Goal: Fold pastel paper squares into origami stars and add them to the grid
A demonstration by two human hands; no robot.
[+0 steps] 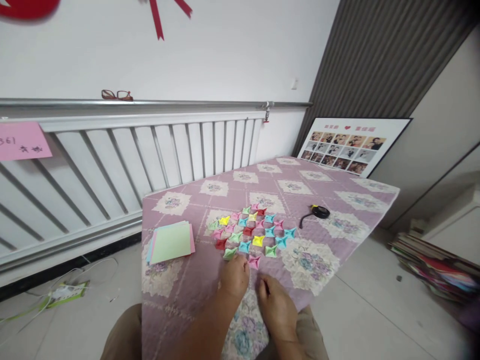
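My left hand (235,276) is curled into a fist on the tablecloth, its knuckles close to a green folded paper piece (230,253) and a pink folded paper piece (254,262). To its right, my right hand (277,303) rests closed near the table's front edge, apart from the papers. Nothing shows in either fist. Beyond them, several small four-pointed folded papers lie in a rough diamond, among them a yellow piece (258,241), a blue piece (281,242) and a dark red piece (221,244). A stack of square paper sheets (171,243), pale green on top, sits at the left.
A black tape measure (320,212) lies right of the folded papers on the floral tablecloth (202,295). Behind stands a white radiator (168,150) with glasses (117,95) on the pipe above. A framed photo board (348,145) leans at the back right.
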